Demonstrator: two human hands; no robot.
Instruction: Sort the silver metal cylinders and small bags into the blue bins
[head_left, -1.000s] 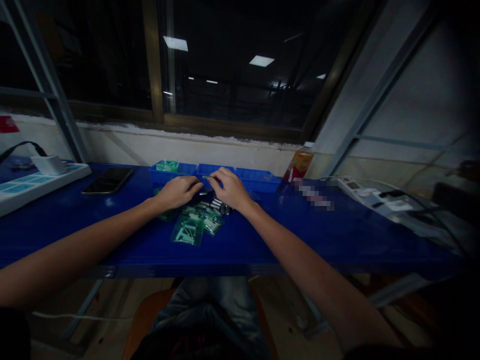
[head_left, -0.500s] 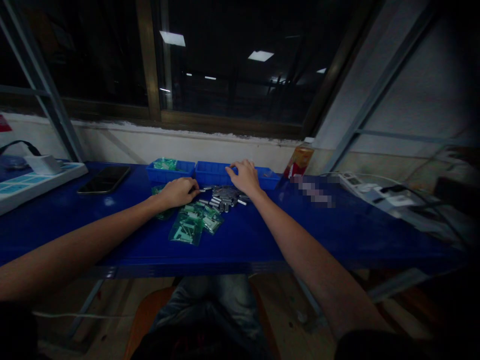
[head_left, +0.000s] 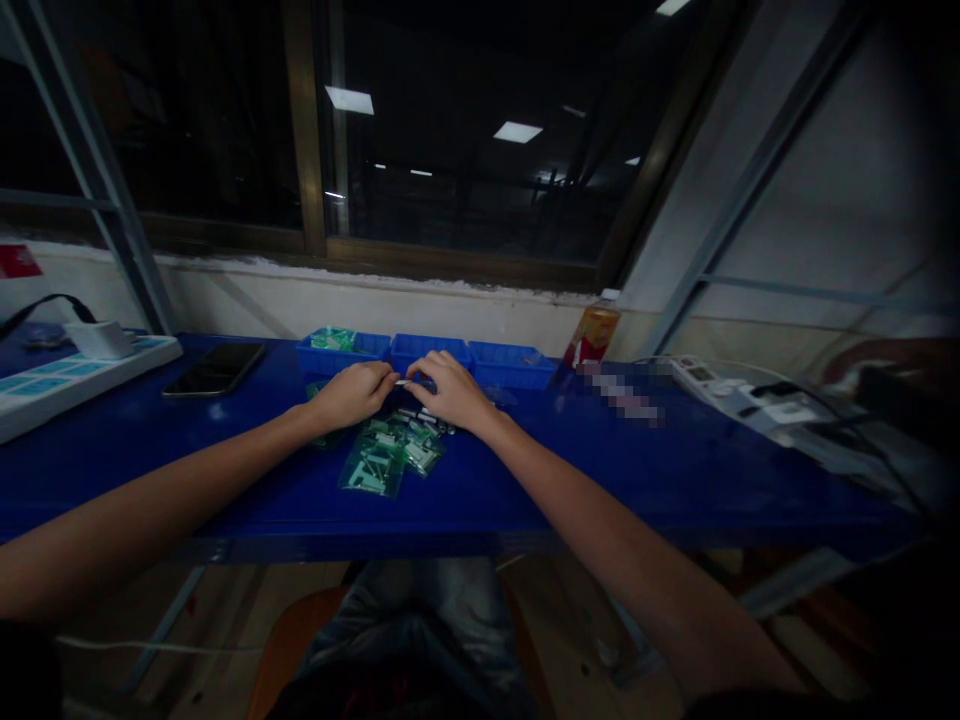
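My left hand (head_left: 354, 395) pinches one end of a small, light metal piece (head_left: 401, 382) above the table. At the other end, the thumb and fingertips of my right hand (head_left: 452, 392) close in on it; whether they grip that piece or a smaller part is too small to make out. Beneath my hands lies a pile of short metal cylinders (head_left: 427, 418), mostly covered by my right hand. In front of the pile are green-tinted plastic bags (head_left: 373, 462) with pale parts inside. Another green bag is partly hidden under my left wrist.
Three blue bins stand in a row behind my hands: a left bin (head_left: 341, 358) with green bags, a middle bin (head_left: 409, 346) and a right bin (head_left: 517, 370). A phone (head_left: 215, 370), power strips (head_left: 142, 358) and a drink bottle (head_left: 595, 335) are on the blue table (head_left: 570, 465).
My right hand has come from the bins down and left to meet my left hand at the small metal piece. The left hand stays nearly in place. The view has shifted slightly.
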